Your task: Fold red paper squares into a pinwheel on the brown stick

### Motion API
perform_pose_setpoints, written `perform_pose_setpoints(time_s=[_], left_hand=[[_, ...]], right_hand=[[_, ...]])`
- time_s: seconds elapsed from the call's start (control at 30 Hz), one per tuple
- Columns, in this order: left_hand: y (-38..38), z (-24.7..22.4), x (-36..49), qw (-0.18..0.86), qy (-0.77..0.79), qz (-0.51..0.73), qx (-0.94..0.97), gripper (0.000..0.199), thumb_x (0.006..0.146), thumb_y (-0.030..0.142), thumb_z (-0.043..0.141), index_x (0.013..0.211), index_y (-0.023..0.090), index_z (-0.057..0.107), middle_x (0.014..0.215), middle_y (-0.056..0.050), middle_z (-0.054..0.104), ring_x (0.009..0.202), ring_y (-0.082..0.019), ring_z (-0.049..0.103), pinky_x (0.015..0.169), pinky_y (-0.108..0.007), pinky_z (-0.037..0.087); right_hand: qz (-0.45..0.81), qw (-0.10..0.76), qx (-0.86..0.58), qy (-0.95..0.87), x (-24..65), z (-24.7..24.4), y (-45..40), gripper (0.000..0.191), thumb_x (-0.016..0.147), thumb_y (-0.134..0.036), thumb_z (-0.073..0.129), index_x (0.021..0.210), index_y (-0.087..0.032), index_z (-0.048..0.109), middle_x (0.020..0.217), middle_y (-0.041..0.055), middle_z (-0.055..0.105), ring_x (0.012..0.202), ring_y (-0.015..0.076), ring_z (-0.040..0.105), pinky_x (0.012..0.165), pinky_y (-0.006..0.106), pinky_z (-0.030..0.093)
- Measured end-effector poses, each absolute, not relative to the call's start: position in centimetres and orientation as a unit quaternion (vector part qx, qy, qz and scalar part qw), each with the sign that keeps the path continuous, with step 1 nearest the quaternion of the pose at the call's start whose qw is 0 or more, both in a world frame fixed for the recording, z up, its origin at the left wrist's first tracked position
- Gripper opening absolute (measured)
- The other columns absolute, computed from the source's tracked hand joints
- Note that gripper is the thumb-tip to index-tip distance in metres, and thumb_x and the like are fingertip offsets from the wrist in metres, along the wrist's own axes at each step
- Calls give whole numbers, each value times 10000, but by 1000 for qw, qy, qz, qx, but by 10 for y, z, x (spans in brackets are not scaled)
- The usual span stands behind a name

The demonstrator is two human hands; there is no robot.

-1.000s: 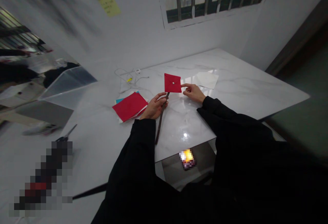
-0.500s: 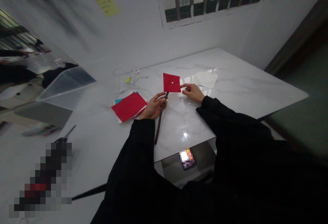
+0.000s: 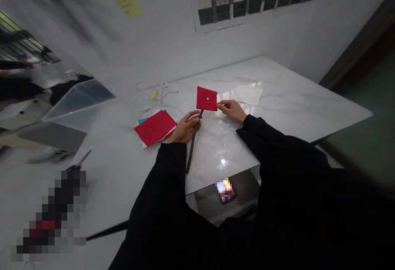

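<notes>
Your right hand [image 3: 231, 110] has edged closer, its fingertips [image 3: 219, 105] now pinching the right corner of the red paper square [image 3: 206, 98], which tops the dark stick [image 3: 193, 144] gripped in your left hand [image 3: 185, 127], above the marble worktop [image 3: 286, 84].

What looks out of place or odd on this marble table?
The stack of coloured paper on the marble table lies askew: its red top sheet sits crooked, with white and teal edges showing underneath. A loose white cable also lies tangled near the wall.
</notes>
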State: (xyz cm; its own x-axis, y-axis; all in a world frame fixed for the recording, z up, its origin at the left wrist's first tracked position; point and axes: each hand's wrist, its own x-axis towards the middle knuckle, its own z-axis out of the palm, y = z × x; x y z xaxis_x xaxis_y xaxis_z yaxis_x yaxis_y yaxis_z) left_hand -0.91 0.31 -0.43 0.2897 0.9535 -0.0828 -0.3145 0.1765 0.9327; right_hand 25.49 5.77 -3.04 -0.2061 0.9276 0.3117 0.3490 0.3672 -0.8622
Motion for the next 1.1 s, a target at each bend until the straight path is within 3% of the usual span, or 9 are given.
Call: perform_pose_setpoints(time_s=[0.2, 0.4, 0.57, 0.67, 0.73, 0.83, 0.9, 0.97, 1.1], left_hand=[[3, -3, -9, 673, 372, 466, 438, 527, 697, 230, 965, 1162, 197, 719, 1011, -33, 735, 780, -101, 658, 762, -234, 527], [4, -5, -10, 676, 368, 468, 434, 556, 665, 246, 998, 1147, 184, 727, 1007, -38, 745, 776, -99, 667, 755, -225, 532], [5, -7, -9, 673, 360, 477, 435, 587, 628, 260, 1021, 1133, 185, 730, 1019, -30, 749, 762, -91, 672, 741, -216, 545], [6, -9, -9, 665, 362, 487, 436, 566, 645, 255, 1009, 1132, 193, 729, 1022, -25, 751, 766, -88, 674, 740, -215, 547], [6, -9, -10, 659, 367, 492, 436, 552, 656, 250, 1001, 1133, 198, 726, 1010, -21, 751, 767, -88, 677, 743, -214, 547], [8, -9, -10, 648, 376, 505, 429, 548, 656, 245, 997, 1127, 202, 720, 981, -11, 745, 758, -87, 678, 737, -210, 545], [8, -9, -11, 642, 381, 511, 426, 546, 655, 239, 994, 1123, 204, 716, 965, -6, 741, 749, -88, 677, 727, -211, 544], [9, -9, -11, 640, 381, 513, 427, 544, 658, 234, 989, 1126, 202, 713, 959, -8, 739, 743, -90, 676, 717, -212, 541], [8, -8, -11, 643, 378, 511, 427, 557, 652, 232, 990, 1136, 194, 717, 974, -13, 736, 749, -88, 672, 716, -209, 540]], right_hand=[[340, 434, -448, -704, 255, -28, 55, 616, 929, -718, 573, 965, -142, 790, 634, 0, 522, 621, 145, 433, 617, 297, 325], [321, 429, -477, -697, 254, -26, 56, 549, 915, -657, 653, 935, -125, 790, 613, 15, 552, 620, 147, 428, 599, 298, 307], [384, 472, -485, -628, 251, -25, 58, 554, 932, -576, 706, 1217, -103, 742, 669, 8, 609, 624, 145, 500, 626, 273, 390], [436, 491, -494, -570, 254, -19, 55, 608, 947, -525, 725, 1377, -101, 656, 676, -12, 594, 577, 128, 469, 576, 251, 368], [552, 418, -426, -582, 259, -13, 50, 588, 956, -562, 704, 1307, -91, 685, 645, -24, 557, 523, 109, 392, 512, 242, 309], [721, 148, -209, -644, 265, -6, 40, 604, 901, -624, 746, 1142, -70, 749, 628, -11, 562, 495, 93, 359, 466, 237, 254], [743, 47, -136, -653, 266, -5, 36, 571, 863, -580, 817, 1106, -66, 760, 646, 0, 590, 502, 83, 381, 463, 226, 241], [751, 90, -161, -634, 265, -6, 36, 460, 869, -490, 844, 1056, -80, 752, 636, -25, 553, 505, 66, 355, 467, 211, 222], [719, 331, -320, -520, 262, -5, 44, 227, 941, -306, 762, 1050, -117, 697, 596, -96, 372, 496, 63, 256, 461, 196, 193]])
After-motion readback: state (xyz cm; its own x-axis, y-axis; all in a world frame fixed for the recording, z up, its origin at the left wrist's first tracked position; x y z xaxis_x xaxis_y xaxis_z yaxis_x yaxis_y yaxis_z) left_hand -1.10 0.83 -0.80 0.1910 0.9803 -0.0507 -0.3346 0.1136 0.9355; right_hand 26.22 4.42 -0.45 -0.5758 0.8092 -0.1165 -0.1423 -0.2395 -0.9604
